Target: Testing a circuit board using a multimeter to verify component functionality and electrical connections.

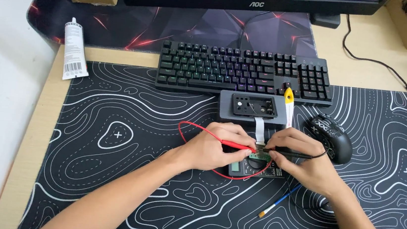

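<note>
Head view looked down on a desk with a black mat (122,181) patterned in white contour lines. Left hand (212,148) was closed around a red probe (237,145), its tip pointing right toward a small green board (260,150). Right hand (303,161) was closed around a black probe (287,151), its tip pointing left at the same board. Both tips met at the board, between the two hands; whether they touched it was too small to tell. A multimeter (253,169) lay just under the hands, partly covered by them, with a red lead (197,127) looping out to the left and round beneath it. Beyond the board sat a grey case (224,109), joined to it by a pale flat ribbon (260,127). A keyboard (218,68) lay behind the case, a black mouse (331,134) to the right of the right hand. A yellow-handled tool (289,100) rested by the case, a blue brush (279,202) near the right wrist, and a white tube (74,50) at far left.
</note>
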